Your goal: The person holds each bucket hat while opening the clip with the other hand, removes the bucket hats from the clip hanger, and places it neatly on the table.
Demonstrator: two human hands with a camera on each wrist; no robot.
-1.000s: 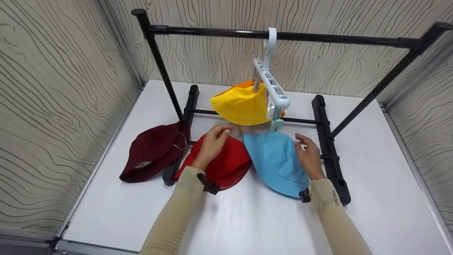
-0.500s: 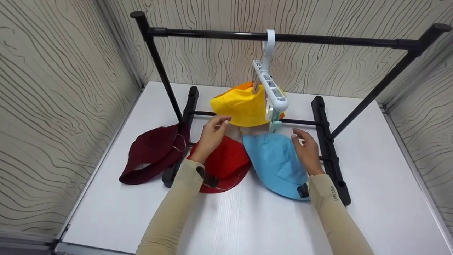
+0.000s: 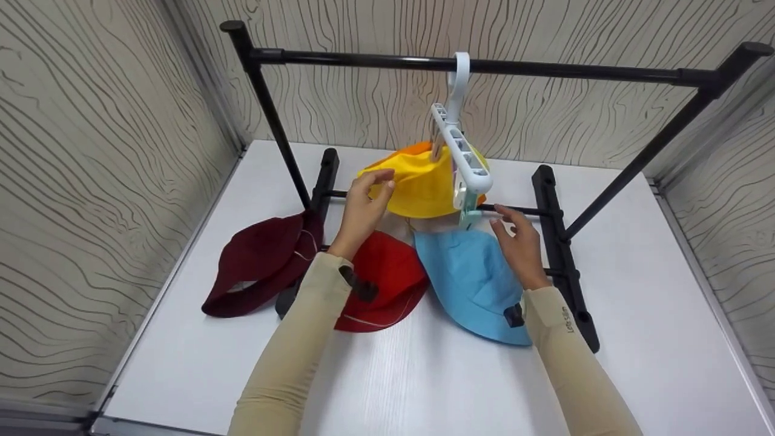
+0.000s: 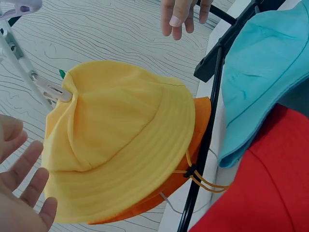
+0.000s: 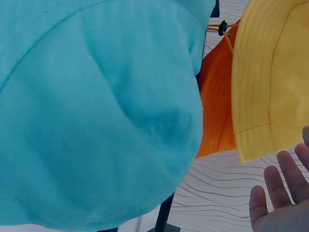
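A yellow bucket hat (image 3: 418, 191) hangs from a white clip hanger (image 3: 465, 151), held by a clothespin (image 4: 52, 91). Behind it an orange hat (image 5: 216, 104) shows. My left hand (image 3: 363, 212) is raised at the yellow hat's left side, fingers bent loosely and holding nothing. In the left wrist view its spread fingers (image 4: 31, 186) stand beside the yellow cloth. My right hand (image 3: 522, 247), also holding nothing, hovers over the right side of a light blue hat (image 3: 469, 278). A pale green clothespin (image 3: 469, 213) hangs from the hanger's near end, left of that hand.
A red hat (image 3: 387, 278) lies beneath my left forearm, next to the blue one. Farther left is a dark maroon hat (image 3: 260, 260). The black rack's top bar (image 3: 575, 69) carries the hanger; its feet (image 3: 566, 260) stand on the white table (image 3: 654, 303).
My left hand has risen from over the red hat to the yellow hat's left edge. The right hand has moved slightly up and left. The hats stay in place.
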